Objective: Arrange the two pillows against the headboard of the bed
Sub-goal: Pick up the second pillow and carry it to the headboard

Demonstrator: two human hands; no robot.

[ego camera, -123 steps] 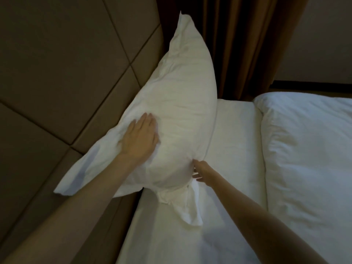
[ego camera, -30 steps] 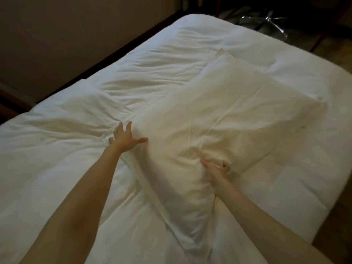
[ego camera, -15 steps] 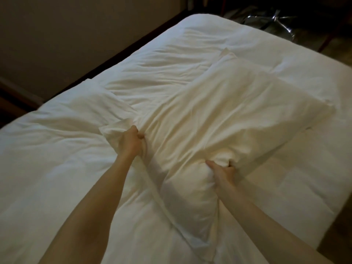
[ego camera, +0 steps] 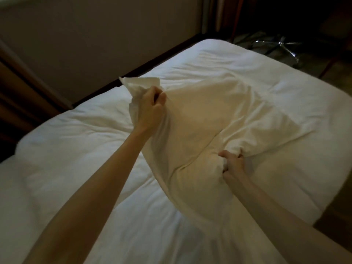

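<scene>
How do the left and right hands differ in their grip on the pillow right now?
The left hand is raised, clutching the pillow by a bunched corner flap; the right hand sits lower, near the duvet, gripping a fold along the pillow's near edge. The left arm reaches farther out than the right. Both are closed fists on the fabric.

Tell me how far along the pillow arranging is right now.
Nothing in this view shows a pillow placed; the headboard is out of sight. In hand: one pillow, its near end lifted off the duvet, the left hand fisted on a corner and the right hand bunching its edge. Left: carrying it to the headboard and setting it there.
</scene>
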